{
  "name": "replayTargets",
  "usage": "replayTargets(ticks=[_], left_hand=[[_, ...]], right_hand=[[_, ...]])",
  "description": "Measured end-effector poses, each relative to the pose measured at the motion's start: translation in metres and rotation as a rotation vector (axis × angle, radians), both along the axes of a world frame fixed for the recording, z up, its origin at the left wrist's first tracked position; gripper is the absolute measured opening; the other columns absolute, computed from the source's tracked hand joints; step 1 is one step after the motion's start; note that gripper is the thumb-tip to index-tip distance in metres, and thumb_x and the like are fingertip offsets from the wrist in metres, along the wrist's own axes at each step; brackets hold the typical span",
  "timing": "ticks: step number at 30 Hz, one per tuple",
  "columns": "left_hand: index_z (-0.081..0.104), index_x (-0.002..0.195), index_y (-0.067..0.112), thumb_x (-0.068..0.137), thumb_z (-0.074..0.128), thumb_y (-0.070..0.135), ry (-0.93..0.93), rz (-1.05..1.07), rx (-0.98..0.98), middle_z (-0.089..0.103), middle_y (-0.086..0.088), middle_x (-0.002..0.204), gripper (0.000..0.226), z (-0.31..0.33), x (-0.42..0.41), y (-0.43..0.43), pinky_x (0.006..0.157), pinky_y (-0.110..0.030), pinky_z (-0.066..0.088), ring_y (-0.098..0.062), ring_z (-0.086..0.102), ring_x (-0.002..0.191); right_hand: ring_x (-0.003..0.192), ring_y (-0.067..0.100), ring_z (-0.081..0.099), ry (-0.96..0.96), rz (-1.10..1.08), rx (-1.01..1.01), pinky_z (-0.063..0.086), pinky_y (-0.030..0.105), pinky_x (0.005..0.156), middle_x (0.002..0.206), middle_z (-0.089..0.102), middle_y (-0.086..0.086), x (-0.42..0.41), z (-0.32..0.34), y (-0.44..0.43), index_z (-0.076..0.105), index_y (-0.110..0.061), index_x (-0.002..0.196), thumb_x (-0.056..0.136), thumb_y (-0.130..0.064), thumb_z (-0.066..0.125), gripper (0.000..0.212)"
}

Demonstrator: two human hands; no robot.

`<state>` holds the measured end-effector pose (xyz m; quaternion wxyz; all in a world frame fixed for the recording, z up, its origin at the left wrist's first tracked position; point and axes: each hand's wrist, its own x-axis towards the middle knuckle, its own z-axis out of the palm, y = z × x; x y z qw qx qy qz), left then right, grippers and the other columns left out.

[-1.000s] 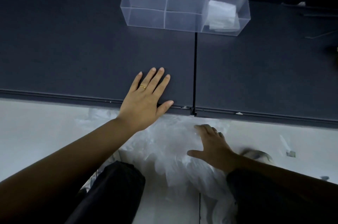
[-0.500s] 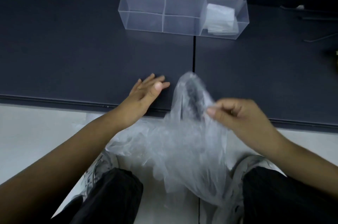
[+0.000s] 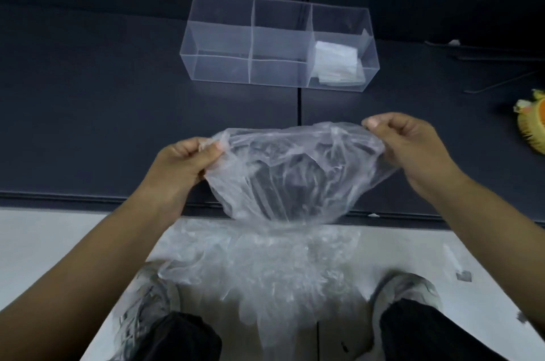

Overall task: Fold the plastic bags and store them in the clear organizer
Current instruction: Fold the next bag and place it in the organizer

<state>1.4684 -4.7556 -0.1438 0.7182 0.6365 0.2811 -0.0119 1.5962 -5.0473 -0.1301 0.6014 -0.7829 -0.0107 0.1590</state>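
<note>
we see the left hand (image 3: 182, 163) pinching one top corner of a clear plastic bag (image 3: 292, 172), spread in the air above the dark mat (image 3: 88, 113), and the right hand (image 3: 413, 148) pinching the other corner. beyond, the clear organizer (image 3: 218, 68) holds what looks like folded bags (image 3: 336, 62) in its right compartment only. a loose pile (image 3: 259, 266) waits by the feet, so we judge most folding is still left.

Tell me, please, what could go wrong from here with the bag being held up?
1. The plastic bag is crumpled and held only by pinches at its top edge, left hand and right hand; it may slip or fold crookedly.
2. Its lower edge hangs close to the loose pile of bags and could drag some along.
</note>
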Motion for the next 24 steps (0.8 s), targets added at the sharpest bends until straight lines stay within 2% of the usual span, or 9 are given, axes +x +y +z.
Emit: replayTargets(ticks=[1, 6, 9, 12, 15, 18, 20, 22, 24], left_hand=[[0.074, 0.073, 0.016, 0.072, 0.071, 0.035, -0.031, 0.016, 0.003, 0.071, 0.001, 0.071, 0.019, 0.0, 0.001, 0.006, 0.061, -0.02, 0.053, -0.009, 0.065, 0.063], [0.078, 0.076, 0.026, 0.077, 0.073, 0.023, -0.178, 0.16, 0.113, 0.075, 0.008, 0.079, 0.006, -0.001, 0.005, 0.034, 0.07, -0.015, 0.051, -0.003, 0.067, 0.074], [0.076, 0.077, 0.035, 0.082, 0.073, 0.014, -0.269, 0.172, 0.325, 0.074, 0.014, 0.082, 0.022, 0.003, 0.002, 0.042, 0.072, -0.01, 0.049, 0.001, 0.067, 0.077], [0.075, 0.079, 0.039, 0.08, 0.073, 0.007, -0.345, -0.065, 0.537, 0.072, 0.014, 0.086, 0.032, 0.009, -0.009, 0.034, 0.073, -0.01, 0.048, 0.001, 0.065, 0.079], [0.076, 0.086, 0.038, 0.073, 0.077, 0.028, -0.296, -0.411, 0.65, 0.068, 0.018, 0.102, 0.017, 0.011, -0.018, 0.014, 0.091, -0.011, 0.041, -0.003, 0.062, 0.1], [0.071, 0.095, 0.041, 0.059, 0.079, 0.055, -0.198, -0.597, 0.581, 0.061, 0.021, 0.111, 0.039, 0.013, -0.022, 0.008, 0.093, -0.007, 0.036, -0.001, 0.056, 0.11], [0.064, 0.1, 0.038, 0.064, 0.076, 0.058, -0.206, -0.467, 0.537, 0.059, 0.014, 0.107, 0.043, 0.013, -0.018, 0.006, 0.087, -0.006, 0.039, 0.003, 0.057, 0.102], [0.055, 0.106, 0.032, 0.068, 0.072, 0.062, -0.18, -0.236, 0.489, 0.056, 0.012, 0.106, 0.051, 0.009, -0.008, 0.003, 0.078, -0.005, 0.041, 0.005, 0.056, 0.093], [0.046, 0.123, 0.031, 0.072, 0.076, 0.053, -0.083, -0.169, 0.403, 0.052, 0.013, 0.115, 0.063, 0.003, 0.007, -0.003, 0.079, -0.01, 0.044, 0.001, 0.055, 0.099]], right_hand=[[0.057, 0.0, 0.058, 0.013, 0.042, 0.013, 0.047, 0.013, 0.057, 0.063, 0.066, -0.01, 0.003, 0.001, -0.004, 0.072, -0.02, 0.083, 0.08, -0.028, 0.071, 0.009], [0.061, 0.003, 0.056, -0.019, 0.159, 0.052, 0.046, 0.01, 0.067, 0.063, 0.061, -0.007, 0.019, 0.008, -0.023, 0.073, -0.022, 0.089, 0.068, -0.024, 0.073, 0.021], [0.06, 0.002, 0.055, -0.1, 0.201, 0.062, 0.045, 0.01, 0.063, 0.063, 0.061, -0.009, 0.026, 0.018, -0.029, 0.072, -0.022, 0.089, 0.07, -0.02, 0.072, 0.019], [0.067, 0.005, 0.06, -0.156, 0.341, -0.259, 0.047, 0.012, 0.063, 0.072, 0.07, -0.006, 0.023, 0.024, -0.041, 0.073, -0.027, 0.074, 0.072, -0.038, 0.07, 0.012], [0.088, 0.001, 0.061, -0.154, 0.392, -0.656, 0.043, 0.021, 0.08, 0.088, 0.069, -0.009, 0.018, 0.024, -0.043, 0.072, -0.029, 0.072, 0.074, -0.066, 0.051, 0.043], [0.108, -0.001, 0.049, -0.286, 0.357, -0.584, 0.034, 0.014, 0.091, 0.114, 0.053, -0.012, 0.009, 0.025, -0.021, 0.061, -0.041, 0.095, 0.063, -0.071, 0.055, 0.044], [0.115, -0.009, 0.045, -0.273, 0.466, -0.501, 0.033, 0.009, 0.09, 0.123, 0.046, -0.018, 0.002, 0.023, -0.003, 0.047, -0.049, 0.115, 0.057, -0.07, 0.064, 0.064], [0.117, -0.007, 0.045, -0.243, 0.53, -0.479, 0.035, 0.011, 0.092, 0.124, 0.046, -0.017, 0.001, 0.016, 0.009, 0.041, -0.046, 0.13, 0.062, -0.057, 0.075, 0.076], [0.111, 0.002, 0.052, -0.244, 0.501, -0.477, 0.041, 0.017, 0.094, 0.117, 0.051, -0.011, 0.004, 0.007, 0.014, 0.056, -0.029, 0.124, 0.072, -0.032, 0.081, 0.058]])
